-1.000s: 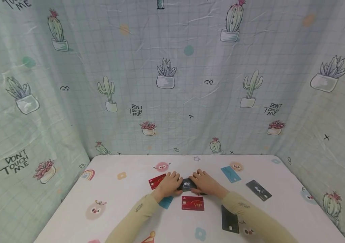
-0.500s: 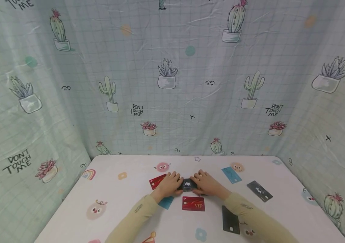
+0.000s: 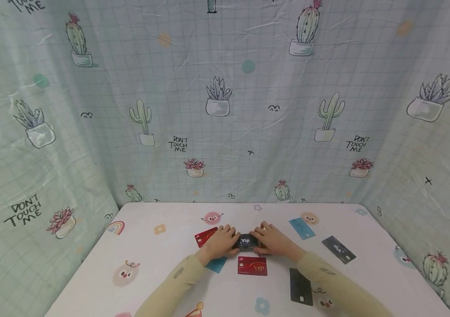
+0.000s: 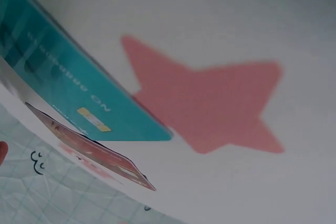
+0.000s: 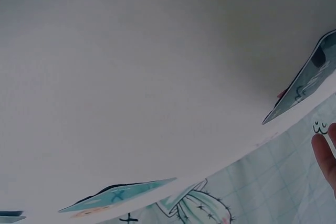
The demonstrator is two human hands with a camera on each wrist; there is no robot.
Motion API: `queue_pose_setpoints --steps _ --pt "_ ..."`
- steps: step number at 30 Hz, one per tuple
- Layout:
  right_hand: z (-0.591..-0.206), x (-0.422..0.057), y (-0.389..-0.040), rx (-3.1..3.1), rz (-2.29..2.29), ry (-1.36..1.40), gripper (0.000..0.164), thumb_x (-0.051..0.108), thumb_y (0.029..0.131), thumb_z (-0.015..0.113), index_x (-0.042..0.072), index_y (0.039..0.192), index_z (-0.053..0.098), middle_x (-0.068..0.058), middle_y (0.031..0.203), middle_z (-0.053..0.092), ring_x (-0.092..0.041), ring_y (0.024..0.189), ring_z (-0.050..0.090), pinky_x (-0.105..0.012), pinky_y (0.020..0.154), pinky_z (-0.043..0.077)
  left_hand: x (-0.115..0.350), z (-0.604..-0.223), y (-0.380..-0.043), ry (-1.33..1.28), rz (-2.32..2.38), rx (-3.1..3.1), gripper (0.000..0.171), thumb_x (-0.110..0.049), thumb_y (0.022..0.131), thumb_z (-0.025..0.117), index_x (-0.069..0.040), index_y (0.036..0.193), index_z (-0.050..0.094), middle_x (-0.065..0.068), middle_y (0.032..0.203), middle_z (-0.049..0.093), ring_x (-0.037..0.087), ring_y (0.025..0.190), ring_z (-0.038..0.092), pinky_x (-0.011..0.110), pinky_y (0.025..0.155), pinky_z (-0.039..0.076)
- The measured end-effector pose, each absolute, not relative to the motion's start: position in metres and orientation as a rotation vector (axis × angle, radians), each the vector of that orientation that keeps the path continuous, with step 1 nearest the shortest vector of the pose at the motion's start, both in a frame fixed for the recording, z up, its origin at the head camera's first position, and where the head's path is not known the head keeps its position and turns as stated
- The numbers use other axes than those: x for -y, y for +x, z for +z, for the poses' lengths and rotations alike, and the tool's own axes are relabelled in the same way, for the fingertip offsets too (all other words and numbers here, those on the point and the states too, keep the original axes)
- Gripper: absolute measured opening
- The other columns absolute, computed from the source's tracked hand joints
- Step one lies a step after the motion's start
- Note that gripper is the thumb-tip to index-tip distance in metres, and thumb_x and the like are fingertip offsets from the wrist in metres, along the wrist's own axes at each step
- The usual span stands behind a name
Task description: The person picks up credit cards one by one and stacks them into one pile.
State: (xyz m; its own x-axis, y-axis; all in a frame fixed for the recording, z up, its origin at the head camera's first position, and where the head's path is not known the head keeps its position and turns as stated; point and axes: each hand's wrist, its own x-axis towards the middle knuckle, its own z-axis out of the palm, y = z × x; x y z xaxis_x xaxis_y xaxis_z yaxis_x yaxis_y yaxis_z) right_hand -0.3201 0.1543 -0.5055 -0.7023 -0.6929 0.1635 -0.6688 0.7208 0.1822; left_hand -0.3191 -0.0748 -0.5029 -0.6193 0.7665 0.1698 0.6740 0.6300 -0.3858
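Note:
A black VIP card [image 3: 247,241] lies between the two hands in the head view. The left hand [image 3: 218,243] holds its left end, the fingers at the far edge and the thumb at the near edge. At its right end the right hand [image 3: 275,241] grips it in the same way. Something dark shows under the right thumb, too covered to tell. A red card [image 3: 206,236] and a blue card [image 3: 216,264] are partly hidden by the left hand. Just in front of both hands lies a red VIP card [image 3: 252,266].
A blue card [image 3: 302,228] and a dark grey VIP card [image 3: 338,249] lie at the right. Beside the right forearm is a black card [image 3: 301,286] with a chip. The white printed table [image 3: 157,273] ends at a cactus-patterned curtain [image 3: 241,132].
The right hand has shifted slightly to the right, and a bit more of the black VIP card shows between the hands. The other cards lie as before.

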Motion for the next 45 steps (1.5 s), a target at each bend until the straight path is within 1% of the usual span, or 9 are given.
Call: queue_pose_setpoints --steps 6,10,16,22,32,39,45 --pt "-0.506 -0.156 -0.317 2.671 -0.137 1.100 0.052 0.053 0.081 0.053 0.019 0.120 0.052 0.002 0.105 0.056 -0.016 0.097 0.043 -0.034 0.082 0.043 0.077 -0.501 -0.316 -1.194 0.375 2.504 0.055 -0.056 0.082 0.050 -0.017 0.121 0.052 0.000 0.104 0.055 0.015 0.095 0.048 0.030 0.084 0.045" --pt "-0.503 -0.156 -0.315 2.640 -0.117 1.115 0.052 0.053 0.080 0.054 0.019 0.119 0.052 0.002 0.104 0.057 -0.016 0.096 0.043 -0.034 0.080 0.043 0.078 -0.502 -0.314 -1.199 0.354 2.523 0.056 -0.055 0.081 0.051 -0.018 0.123 0.051 0.000 0.107 0.056 0.015 0.098 0.048 0.030 0.086 0.044" --pt "-0.498 -0.157 -0.308 2.674 -0.112 1.117 0.052 0.054 0.080 0.054 0.021 0.121 0.052 0.003 0.108 0.057 -0.017 0.099 0.043 -0.035 0.083 0.043 0.080 -0.501 -0.309 -1.206 0.358 2.522 0.055 -0.054 0.081 0.053 -0.018 0.123 0.050 -0.001 0.107 0.055 0.015 0.099 0.048 0.031 0.088 0.044" --pt "-0.492 -0.160 -0.300 2.671 -0.070 1.123 0.051 0.051 0.080 0.055 0.021 0.121 0.052 0.003 0.109 0.058 -0.017 0.100 0.043 -0.034 0.085 0.042 0.080 -0.495 -0.301 -1.221 0.362 2.494 0.054 -0.053 0.081 0.054 -0.018 0.122 0.050 -0.001 0.105 0.055 0.014 0.097 0.047 0.029 0.087 0.044" --pt "-0.489 -0.165 -0.292 2.603 -0.081 1.137 0.052 0.054 0.081 0.052 0.022 0.122 0.051 0.006 0.108 0.057 -0.015 0.099 0.043 -0.033 0.082 0.043 0.082 -0.496 -0.295 -1.253 0.297 2.420 0.055 -0.052 0.080 0.056 -0.018 0.123 0.050 -0.001 0.106 0.055 0.014 0.097 0.048 0.029 0.085 0.044" --pt "-0.490 -0.167 -0.286 2.598 -0.075 1.102 0.053 0.055 0.080 0.053 0.024 0.123 0.051 0.006 0.109 0.057 -0.013 0.100 0.042 -0.031 0.083 0.043 0.082 -0.494 -0.285 -1.185 0.334 2.360 0.059 -0.055 0.080 0.054 -0.017 0.125 0.048 -0.001 0.104 0.057 0.015 0.097 0.049 0.031 0.087 0.044" --pt "-0.490 -0.168 -0.280 2.587 -0.035 1.088 0.052 0.054 0.080 0.054 0.024 0.123 0.050 0.006 0.111 0.057 -0.013 0.102 0.042 -0.032 0.084 0.043 0.082 -0.493 -0.278 -1.123 0.350 2.316 0.056 -0.054 0.081 0.052 -0.017 0.122 0.050 -0.002 0.101 0.058 0.015 0.093 0.049 0.031 0.084 0.043"
